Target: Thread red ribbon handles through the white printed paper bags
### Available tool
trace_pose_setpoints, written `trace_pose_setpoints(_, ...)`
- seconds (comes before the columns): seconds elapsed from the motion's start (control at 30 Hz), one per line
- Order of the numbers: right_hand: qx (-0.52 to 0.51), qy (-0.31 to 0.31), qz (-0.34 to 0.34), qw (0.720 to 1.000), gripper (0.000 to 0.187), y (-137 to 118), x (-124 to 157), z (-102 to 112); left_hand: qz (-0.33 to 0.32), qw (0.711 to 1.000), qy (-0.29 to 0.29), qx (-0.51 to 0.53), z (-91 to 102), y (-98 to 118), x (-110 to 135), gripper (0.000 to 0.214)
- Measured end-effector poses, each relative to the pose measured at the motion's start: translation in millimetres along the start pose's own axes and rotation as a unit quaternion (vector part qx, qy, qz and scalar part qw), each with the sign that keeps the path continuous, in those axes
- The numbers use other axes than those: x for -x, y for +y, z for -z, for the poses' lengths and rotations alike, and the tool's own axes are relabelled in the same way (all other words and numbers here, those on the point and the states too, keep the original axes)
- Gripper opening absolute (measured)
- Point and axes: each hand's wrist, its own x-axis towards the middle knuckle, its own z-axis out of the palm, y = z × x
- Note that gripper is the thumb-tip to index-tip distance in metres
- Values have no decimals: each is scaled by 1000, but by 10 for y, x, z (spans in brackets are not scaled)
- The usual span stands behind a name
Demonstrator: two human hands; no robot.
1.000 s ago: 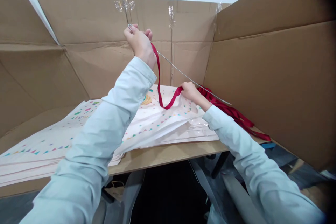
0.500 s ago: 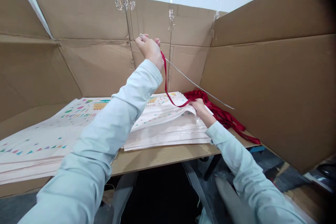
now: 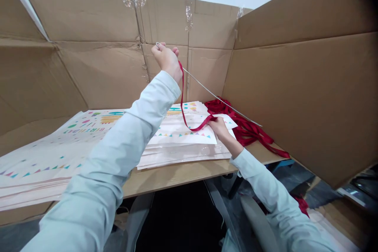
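Note:
My left hand [image 3: 167,59] is raised, its fingers closed around a long thin metal wire [image 3: 218,96] with a small loop at the top. A red ribbon [image 3: 183,108] hangs from that hand, sags and runs to my right hand [image 3: 221,129], whose fingers pinch it. Beneath the ribbon lies a stack of white printed sheets [image 3: 189,138] with coloured pennants. My right hand rests at the stack's right edge, against its top sheets. The wire slopes down to the right, over a heap of red ribbon [image 3: 251,132].
A second stack of printed sheets [image 3: 44,157] lies on the left, partly behind my left sleeve. Tall cardboard panels [image 3: 103,71] surround the cardboard-covered table [image 3: 165,179] at the back and sides. A dark chair seat [image 3: 177,220] is below the table edge.
The lifted edge of the top sheet has come down flatter. My right hand has shifted slightly left and lower, and the ribbon sags more. My left hand still holds the wire.

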Motion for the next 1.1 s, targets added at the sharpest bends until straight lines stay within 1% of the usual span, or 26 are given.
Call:
trace_pose_setpoints(0.07, 23, -13, 0, 1000, 21, -14, 10, 62, 1, 1000, 6, 3, 26, 1, -9, 18)
trace_pose_setpoints(0.1, 27, -7, -8, 1000, 23, -24, 13, 92, 0, 1000, 9, 4, 38, -3, -18, 18)
trace_pose_setpoints(0.17, 16, 22, -17, 1000, 30, -47, 16, 145, 1, 1000, 13, 4, 65, -17, -37, 18)
trace_pose_setpoints(0.23, 7, 51, -1, 999, 37, -65, 14, 195, 3, 1000, 17, 3, 96, -38, -56, 18)
trace_pose_setpoints(0.27, 19, 63, 18, 998, 37, -69, 10, 222, 4, 1000, 19, 3, 113, -50, -65, 17)
trace_pose_setpoints(0.33, 67, 81, 56, 993, 31, -61, -5, 281, 9, 1000, 26, 3, 146, -77, -83, 18)
trace_pose_setpoints(0.37, 84, 88, 65, 990, 28, -48, -15, 313, 14, 999, 30, 3, 161, -91, -92, 18)
trace_pose_setpoints(0.43, 89, 107, 59, 988, 27, -2, -39, 378, 24, 999, 41, 3, 189, -123, -113, 18)
trace_pose_setpoints(0.47, 74, 118, 50, 989, 27, 30, -49, 409, 29, 998, 47, 5, 202, -142, -123, 17)
trace_pose_setpoints(0.53, 7, 134, 13, 991, 25, 107, -57, 466, 40, 997, 59, 14, 229, -188, -137, 17)
trace_pose_setpoints(0.6, -110, 127, -53, 984, 20, 187, -34, 512, 55, 996, 69, 26, 256, -244, -138, 17)
trace_pose_setpoints(0.67, -234, 100, -127, 959, 12, 256, 32, 538, 73, 994, 75, 34, 282, -311, -118, 17)
trace_pose_setpoints(0.7, -278, 87, -155, 944, 8, 282, 81, 541, 83, 993, 77, 35, 294, -349, -99, 17)
trace_pose_setpoints(0.73, -310, 76, -175, 931, 6, 304, 137, 535, 93, 992, 78, 34, 305, -389, -75, 18)
trace_pose_setpoints(0.8, -347, 72, -192, 915, 7, 335, 260, 495, 110, 990, 82, 25, 323, -472, -12, 20)
trace_pose_setpoints(0.87, -371, 87, -190, 905, 10, 365, 376, 424, 127, 988, 87, 18, 340, -555, 64, 21)
trace_pose_setpoints(0.93, -378, 110, -171, 903, 13, 408, 470, 341, 146, 985, 88, 19, 362, -629, 146, 21)
trace_pose_setpoints(1.03, -334, 143, -114, 925, 19, 505, 559, 255, 175, 980, 86, 28, 422, -708, 259, 21)
trace_pose_setpoints(1.1, -254, 166, -68, 950, 28, 564, 589, 252, 196, 976, 89, 36, 488, -738, 317, 21)
